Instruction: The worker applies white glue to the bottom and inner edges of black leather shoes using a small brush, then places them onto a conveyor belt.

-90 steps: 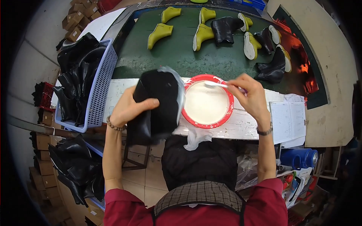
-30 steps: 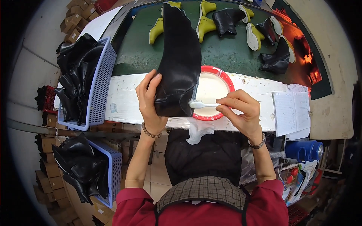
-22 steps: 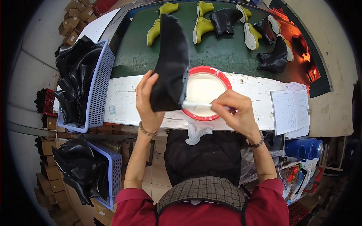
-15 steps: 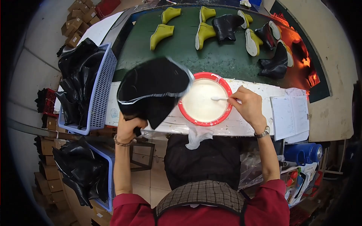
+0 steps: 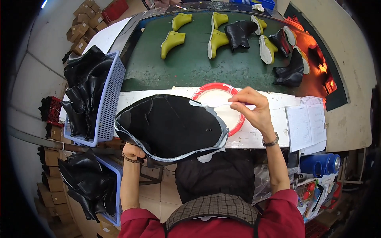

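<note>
My left hand (image 5: 133, 152) grips a black boot upper (image 5: 178, 127) by its near left side. The upper's wide opening faces up, and a pale, wet-looking band runs along its edge. Pinched in my right hand (image 5: 254, 108) is a slim brush (image 5: 217, 105); its white-coated head meets the upper's edge at the far right. Behind and partly under the upper stands a round tub with a red rim (image 5: 217, 86), filled with creamy white liquid. The upper hides the tub's near left part.
Blue baskets (image 5: 106, 103) of black uppers stand at my left. Yellow boot lasts (image 5: 173, 43) and black boots (image 5: 240, 35) sit on the green table (image 5: 151, 75). An orange-glowing area lies far right, near an open notebook (image 5: 303, 127) and a blue flask (image 5: 320, 163).
My left hand has turned the upper, its opening now facing up and spread over the tub's near left side. My right hand has raised the brush from the white liquid to the upper's edge.
</note>
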A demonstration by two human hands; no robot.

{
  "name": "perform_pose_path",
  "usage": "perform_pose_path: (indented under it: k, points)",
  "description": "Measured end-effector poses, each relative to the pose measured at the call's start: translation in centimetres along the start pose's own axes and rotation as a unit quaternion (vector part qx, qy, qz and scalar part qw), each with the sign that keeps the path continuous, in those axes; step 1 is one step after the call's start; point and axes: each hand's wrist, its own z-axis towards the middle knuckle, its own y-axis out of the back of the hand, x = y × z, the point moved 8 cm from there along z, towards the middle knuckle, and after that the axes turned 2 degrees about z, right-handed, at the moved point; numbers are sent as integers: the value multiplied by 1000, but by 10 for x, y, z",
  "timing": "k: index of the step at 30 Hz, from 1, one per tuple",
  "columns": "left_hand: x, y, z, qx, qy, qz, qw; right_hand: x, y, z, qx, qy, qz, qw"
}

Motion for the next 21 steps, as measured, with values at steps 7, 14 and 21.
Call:
perform_pose_path:
  k: [7, 14, 21]
  points:
    - [4, -26, -4, 35, 116, -40, 992, 14, -9, 17, -1, 31, -30, 999]
    - [1, -41, 0, 76, 135, -58, 986, 47, -8, 37, -15, 101, -40, 994]
    - [6, -42, -3, 99, 134, -40, 985, 40, -13, 37, -3, 104, -50, 993]
